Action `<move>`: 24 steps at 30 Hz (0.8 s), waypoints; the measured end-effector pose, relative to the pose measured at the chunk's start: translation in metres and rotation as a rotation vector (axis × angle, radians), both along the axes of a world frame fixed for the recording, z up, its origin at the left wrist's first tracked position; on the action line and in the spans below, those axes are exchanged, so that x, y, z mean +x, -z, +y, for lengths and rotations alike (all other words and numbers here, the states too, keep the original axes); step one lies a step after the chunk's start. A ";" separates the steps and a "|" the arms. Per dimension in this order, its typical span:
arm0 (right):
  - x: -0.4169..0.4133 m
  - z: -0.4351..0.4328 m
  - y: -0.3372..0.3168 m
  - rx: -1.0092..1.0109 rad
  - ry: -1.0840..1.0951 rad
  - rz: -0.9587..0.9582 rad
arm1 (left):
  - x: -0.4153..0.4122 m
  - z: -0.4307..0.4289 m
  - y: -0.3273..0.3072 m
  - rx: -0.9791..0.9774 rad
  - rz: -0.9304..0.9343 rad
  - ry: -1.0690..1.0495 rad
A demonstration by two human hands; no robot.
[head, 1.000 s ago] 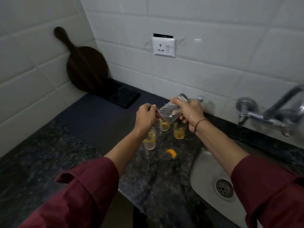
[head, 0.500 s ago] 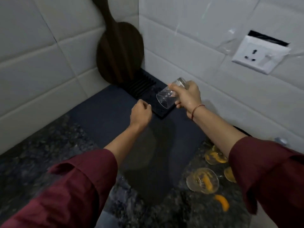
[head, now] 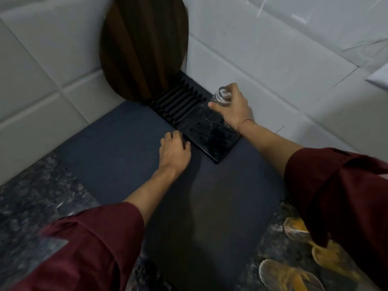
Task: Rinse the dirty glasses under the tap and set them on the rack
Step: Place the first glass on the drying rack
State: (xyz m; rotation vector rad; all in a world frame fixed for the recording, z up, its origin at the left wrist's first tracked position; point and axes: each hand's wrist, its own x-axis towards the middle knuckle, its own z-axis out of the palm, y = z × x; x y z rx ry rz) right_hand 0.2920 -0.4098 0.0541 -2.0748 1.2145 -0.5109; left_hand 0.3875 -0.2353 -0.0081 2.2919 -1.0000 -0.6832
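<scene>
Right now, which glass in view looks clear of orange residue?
The base-up glass that the right hand grips at the black rack; the dirty glasses hold orange residue.

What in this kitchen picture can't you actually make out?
Head view only:
glass: the right hand covers one side; its clear rim blurs into the black rack, so whether it rests there is unclear.
dirty glasses: the right sleeve and the frame edge hide parts; count unsure.
wooden board: top cut off by the upper edge.
left hand: knuckles hide its fingertips.
</scene>
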 end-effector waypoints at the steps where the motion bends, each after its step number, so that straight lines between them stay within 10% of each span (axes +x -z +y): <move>1: 0.002 -0.004 0.005 -0.008 -0.018 0.024 | 0.001 -0.001 0.003 0.002 -0.014 0.004; 24: -0.002 -0.021 0.003 0.015 -0.151 0.337 | -0.028 0.014 0.008 0.017 -0.106 0.148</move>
